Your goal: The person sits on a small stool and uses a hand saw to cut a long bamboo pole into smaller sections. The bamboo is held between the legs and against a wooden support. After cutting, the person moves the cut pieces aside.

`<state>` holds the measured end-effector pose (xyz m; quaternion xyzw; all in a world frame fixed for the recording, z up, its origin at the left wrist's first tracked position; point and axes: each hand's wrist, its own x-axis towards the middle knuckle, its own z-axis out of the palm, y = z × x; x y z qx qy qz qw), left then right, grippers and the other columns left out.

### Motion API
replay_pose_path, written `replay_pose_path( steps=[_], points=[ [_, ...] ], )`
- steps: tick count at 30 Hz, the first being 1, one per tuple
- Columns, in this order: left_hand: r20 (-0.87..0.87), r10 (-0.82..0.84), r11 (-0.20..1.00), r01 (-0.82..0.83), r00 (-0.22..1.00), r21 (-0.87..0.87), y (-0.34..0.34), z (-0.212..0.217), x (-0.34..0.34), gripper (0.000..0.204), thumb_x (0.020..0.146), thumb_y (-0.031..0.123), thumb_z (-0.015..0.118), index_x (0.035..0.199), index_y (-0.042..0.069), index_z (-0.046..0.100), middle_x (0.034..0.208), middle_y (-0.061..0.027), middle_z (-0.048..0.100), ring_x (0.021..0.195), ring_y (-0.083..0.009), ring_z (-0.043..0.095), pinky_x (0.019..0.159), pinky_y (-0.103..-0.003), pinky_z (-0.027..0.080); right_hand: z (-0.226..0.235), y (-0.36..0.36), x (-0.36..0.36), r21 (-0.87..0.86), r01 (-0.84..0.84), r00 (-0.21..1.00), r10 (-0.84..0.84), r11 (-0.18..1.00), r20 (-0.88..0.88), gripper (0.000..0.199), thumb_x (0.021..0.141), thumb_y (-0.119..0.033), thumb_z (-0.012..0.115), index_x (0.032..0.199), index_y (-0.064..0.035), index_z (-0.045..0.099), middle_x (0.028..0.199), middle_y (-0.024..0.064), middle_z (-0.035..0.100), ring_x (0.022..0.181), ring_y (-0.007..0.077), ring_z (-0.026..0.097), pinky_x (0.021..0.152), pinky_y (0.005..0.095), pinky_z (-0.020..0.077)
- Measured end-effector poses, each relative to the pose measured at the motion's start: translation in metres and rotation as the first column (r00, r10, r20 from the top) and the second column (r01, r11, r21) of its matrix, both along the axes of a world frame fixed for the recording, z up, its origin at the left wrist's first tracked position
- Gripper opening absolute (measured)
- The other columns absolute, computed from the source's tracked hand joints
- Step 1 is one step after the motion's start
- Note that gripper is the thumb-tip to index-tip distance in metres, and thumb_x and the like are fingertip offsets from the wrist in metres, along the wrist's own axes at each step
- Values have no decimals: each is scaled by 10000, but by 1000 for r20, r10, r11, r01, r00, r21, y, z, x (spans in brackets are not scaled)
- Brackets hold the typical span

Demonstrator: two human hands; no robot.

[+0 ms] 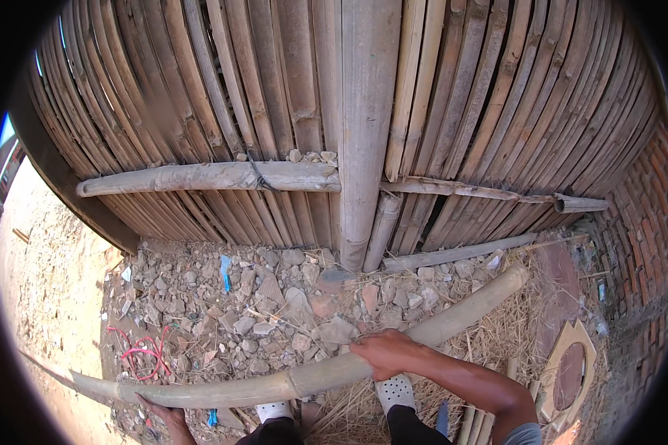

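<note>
A long, thick bamboo pole (237,391) lies across in front of me, running from the lower left up to the right. My right hand (381,353) is closed over its top near the middle. Toward its left part, my left hand (167,417) grips it from below, with some fingers hidden behind the pole. Under it, my feet in white clogs (395,392) stand on rubble and straw. The pole's right end (517,276) rests or hovers above the straw; I cannot tell which.
A wall of upright bamboo slats (274,81) rises ahead, with a thick post (364,126) and a horizontal bamboo rail (200,178). Broken stones (260,326) cover the ground. Pink cord (147,356) lies at left. A wooden frame (569,374) and brick wall (638,215) are at right.
</note>
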<state>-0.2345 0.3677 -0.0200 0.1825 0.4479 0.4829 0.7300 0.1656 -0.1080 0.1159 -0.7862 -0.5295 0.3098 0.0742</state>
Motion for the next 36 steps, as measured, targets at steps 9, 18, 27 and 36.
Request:
replay_pose_path(
  steps=[9, 18, 27, 36],
  points=[
    [165, -75, 980, 42, 983, 195, -5, -10, -64, 602, 848, 580, 548, 1164, 67, 578, 1042, -115, 652, 937, -239, 628, 814, -405, 527, 35, -135, 1, 43, 144, 955, -150, 989, 258, 535, 581, -297, 753, 1050, -124, 562, 885, 86, 640, 954, 285, 638, 811, 446, 479],
    [613, -320, 931, 118, 722, 347, -91, 6, 18, 540, 833, 533, 619, 1118, 77, 567, 1005, -82, 638, 906, -235, 628, 766, -438, 538, 80, -234, 26, 284, 325, 702, -431, 902, 567, 499, 448, -280, 781, 906, -145, 635, 837, 39, 620, 857, 241, 607, 822, 386, 425],
    [616, -425, 898, 220, 664, 382, -135, 51, 53, 572, 831, 534, 628, 1158, 71, 554, 1033, -90, 631, 934, -242, 629, 802, -433, 541, 76, -241, 34, 293, 305, 663, -424, 906, 617, 548, 379, -296, 783, 870, -114, 624, 824, 65, 606, 840, 264, 592, 831, 403, 419],
    [110, 43, 998, -49, 993, 51, -2, 21, -85, 488, 824, 556, 629, 996, 101, 594, 845, -50, 633, 791, -235, 639, 699, -392, 545, 2, -250, 9, 13, 329, 792, -283, 944, 540, 608, 429, -345, 821, 960, -127, 622, 947, 63, 630, 988, 255, 587, 970, 421, 374]
  ],
)
